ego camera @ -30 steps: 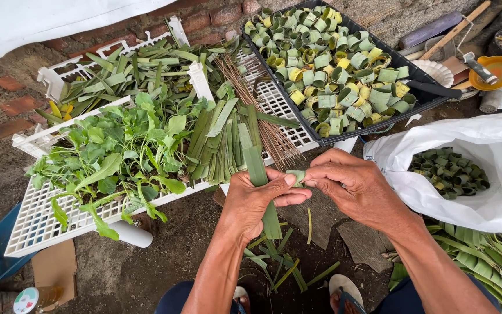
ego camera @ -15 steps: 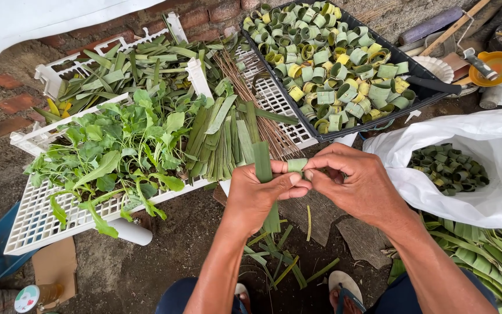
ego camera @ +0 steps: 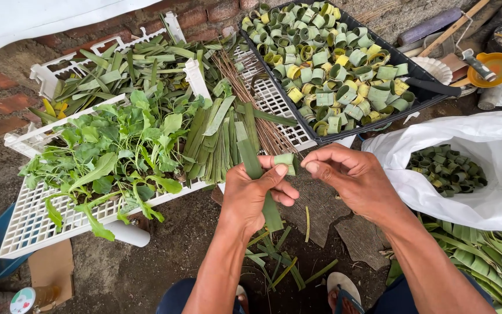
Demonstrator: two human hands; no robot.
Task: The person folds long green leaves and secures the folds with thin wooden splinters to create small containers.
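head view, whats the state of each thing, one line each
left hand: shut on long green leaf strip
long green leaf strip: upper end partly curled into a ring
right hand: fingertips pinched at the ring
black plastic tray: full of rolled leaf rings
white plastic bag: open, partly filled with rings
white slatted crate: covered with leafy greens and cut leaves
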